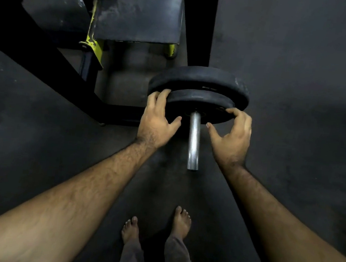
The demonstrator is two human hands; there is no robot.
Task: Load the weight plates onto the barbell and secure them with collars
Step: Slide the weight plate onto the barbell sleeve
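Two black round rubber-coated weight plates sit on the bare steel barbell sleeve [194, 141], which juts toward the person between the two hands. The smaller black plate [200, 102] is nearer the hands and lies flush against the larger black plate [200, 78] behind it. The sleeve's free end is in view below the wrists; its far part is hidden behind the plates, so the rest of the bar cannot be seen.

The left hand [157, 118] grasps the left rim of the smaller plate, fingers curled over the edge and the thumb spread toward the sleeve. The right hand [232, 132] grasps the right rim the same way, fingers hooked over the top of the edge, thumb pointing inward. How far the fingertips reach between the two plates cannot be made out.

Beyond the left hand stands a dark padded bench [137, 11] on a frame with chipped yellow paint [93, 45]; its upper part is cut off. A black upright post [199, 23] rises beyond the plates. Below the hands, two bare feet [181, 222] stand on the dark floor [299, 79]. A dim object at the right edge is too dark to identify.
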